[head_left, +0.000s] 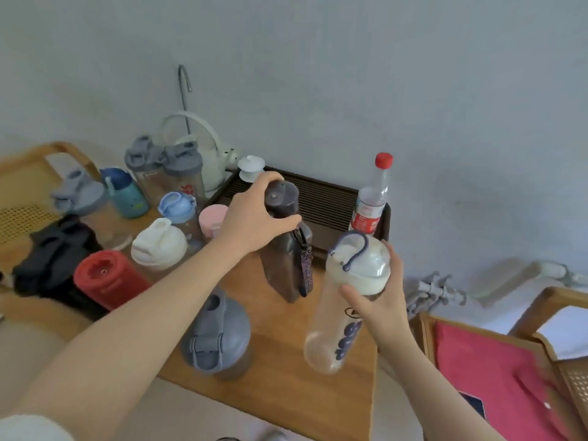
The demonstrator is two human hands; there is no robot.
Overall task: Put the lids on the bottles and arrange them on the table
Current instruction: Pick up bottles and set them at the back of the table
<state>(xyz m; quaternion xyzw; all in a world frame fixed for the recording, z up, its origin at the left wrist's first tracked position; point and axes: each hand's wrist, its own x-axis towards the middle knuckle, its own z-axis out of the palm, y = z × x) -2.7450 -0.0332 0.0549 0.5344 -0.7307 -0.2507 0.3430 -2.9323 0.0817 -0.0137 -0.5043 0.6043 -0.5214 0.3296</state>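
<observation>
My left hand (254, 214) grips the dark lid on top of a tall brown bottle (284, 268) that stands upright in the middle of the wooden table (286, 361). My right hand (378, 300) holds a clear bottle (337, 329) with a white lid and grey loop, tilted, above the table's right edge. A grey-lidded shaker bottle (216, 335) stands near the front edge. Left of my arm stand a red bottle (109, 278), a white-lidded bottle (159, 246), a pink one (211, 221) and a blue-lidded one (178, 205).
Several more lidded bottles cluster at the back left, by a white kettle (206, 154). A dark slatted tray (318, 202) sits against the wall with a red-capped water bottle (372, 198) at its right. Black cloth (54, 259) lies at left. A chair with red cloth (496, 377) stands at right.
</observation>
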